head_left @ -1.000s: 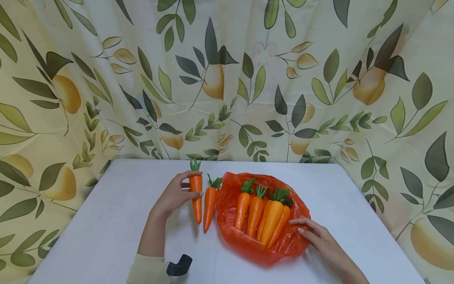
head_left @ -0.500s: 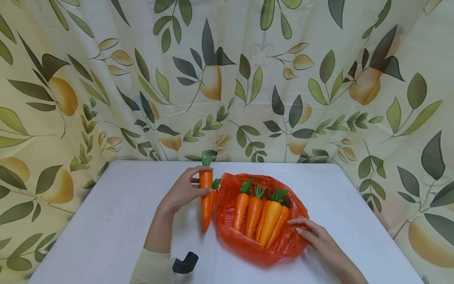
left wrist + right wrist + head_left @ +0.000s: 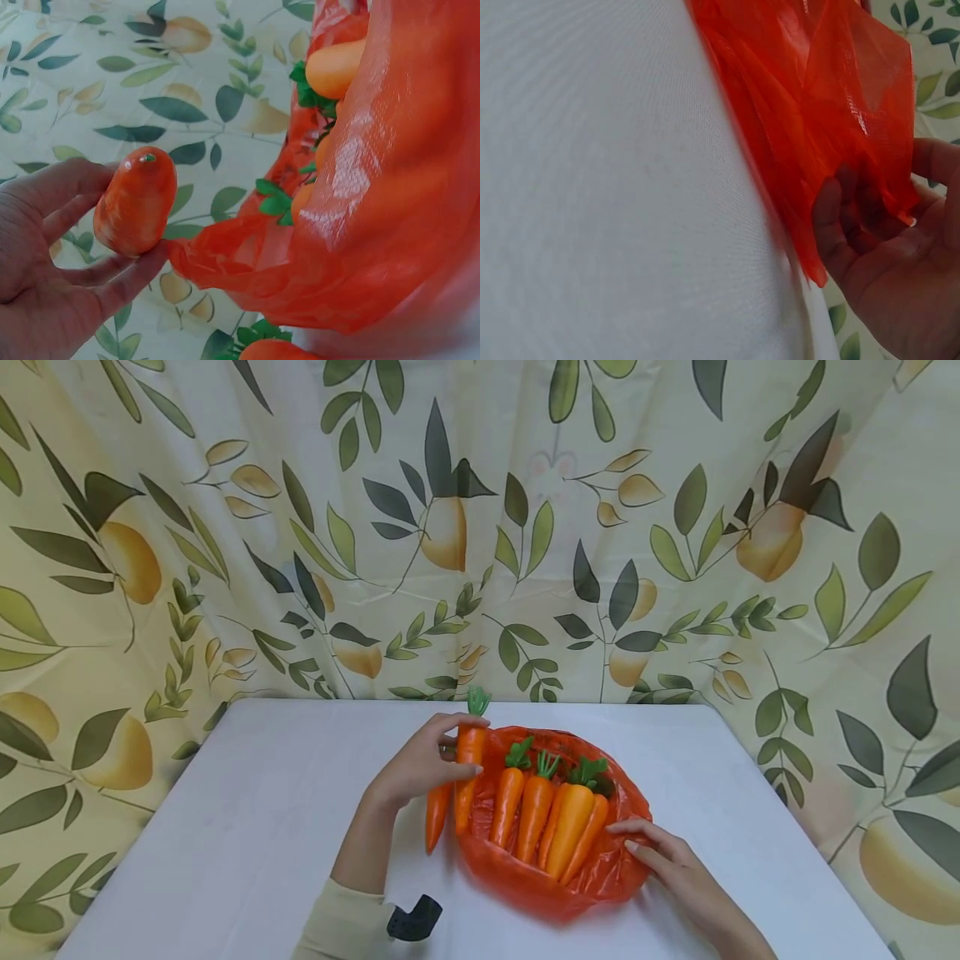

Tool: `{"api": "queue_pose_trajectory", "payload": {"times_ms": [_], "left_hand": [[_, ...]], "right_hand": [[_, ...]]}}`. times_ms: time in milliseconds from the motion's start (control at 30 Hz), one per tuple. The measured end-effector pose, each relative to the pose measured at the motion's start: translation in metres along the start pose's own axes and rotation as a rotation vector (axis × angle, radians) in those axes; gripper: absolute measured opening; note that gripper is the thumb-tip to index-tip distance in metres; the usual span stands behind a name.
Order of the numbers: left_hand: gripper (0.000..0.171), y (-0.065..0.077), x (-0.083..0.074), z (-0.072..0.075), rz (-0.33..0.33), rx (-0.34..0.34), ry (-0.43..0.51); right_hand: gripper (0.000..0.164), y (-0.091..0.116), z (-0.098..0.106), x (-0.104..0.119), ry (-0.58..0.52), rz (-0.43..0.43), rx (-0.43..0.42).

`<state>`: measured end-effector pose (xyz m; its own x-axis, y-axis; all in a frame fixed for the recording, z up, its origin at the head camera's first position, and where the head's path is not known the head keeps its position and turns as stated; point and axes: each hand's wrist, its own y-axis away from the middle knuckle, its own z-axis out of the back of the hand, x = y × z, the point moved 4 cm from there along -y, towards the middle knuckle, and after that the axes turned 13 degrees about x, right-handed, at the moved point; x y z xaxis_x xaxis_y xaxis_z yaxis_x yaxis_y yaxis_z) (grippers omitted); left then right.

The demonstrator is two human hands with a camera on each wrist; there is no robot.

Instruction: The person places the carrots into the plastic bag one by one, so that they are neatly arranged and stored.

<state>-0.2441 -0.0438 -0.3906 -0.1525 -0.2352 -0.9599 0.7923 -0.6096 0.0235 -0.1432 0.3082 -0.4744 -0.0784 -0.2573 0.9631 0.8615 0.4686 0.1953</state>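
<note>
My left hand [image 3: 423, 760] holds an orange carrot [image 3: 470, 747] upright by its thick upper part, green top above the fingers. In the head view it overlaps the left rim of a red plastic bag [image 3: 517, 889]. The left wrist view shows this carrot [image 3: 135, 206] end-on between thumb and fingers, with the bag's edge [image 3: 232, 255] right at a fingertip. Inside the bag lie several carrots [image 3: 536, 806] with green tops. At the bag's right side, my right hand [image 3: 671, 856] pinches the rim; in the right wrist view its fingers curl about the plastic [image 3: 855, 112].
Another carrot [image 3: 437, 818] lies on the white table [image 3: 262, 827] left of the bag, partly hidden by my left hand. Beyond the table's back edge hangs a curtain [image 3: 517, 410] printed with leaves and fruit. A black device [image 3: 415, 918] sits at the left sleeve.
My left hand has carried its carrot to the right, past the carrot lying on the table, to the bag's left rim. The right hand has stayed on the bag.
</note>
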Motion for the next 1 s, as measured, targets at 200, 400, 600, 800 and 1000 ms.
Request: {"api": "queue_pose_trajectory", "payload": {"times_ms": [200, 400, 600, 800, 1000], "left_hand": [[0.051, -0.006, -0.006, -0.006, 0.007, -0.01, -0.033], [0.051, -0.015, -0.013, -0.013, 0.013, 0.021, -0.064], [0.053, -0.024, -0.013, -0.021, 0.015, 0.048, -0.06], [0.054, -0.034, -0.008, -0.03, -0.019, 0.061, -0.044], [0.053, -0.044, -0.004, -0.043, -0.047, 0.093, -0.068]], "right_hand": [[0.036, 0.002, -0.001, 0.0, 0.016, 0.016, -0.006], [0.035, 0.002, -0.001, 0.0, 0.009, 0.01, -0.009], [0.036, 0.003, 0.0, -0.001, 0.002, 0.008, -0.007], [0.036, 0.003, 0.0, -0.001, 0.015, 0.029, 0.0], [0.035, 0.003, 0.0, 0.0, 0.028, 0.032, -0.003]]}}
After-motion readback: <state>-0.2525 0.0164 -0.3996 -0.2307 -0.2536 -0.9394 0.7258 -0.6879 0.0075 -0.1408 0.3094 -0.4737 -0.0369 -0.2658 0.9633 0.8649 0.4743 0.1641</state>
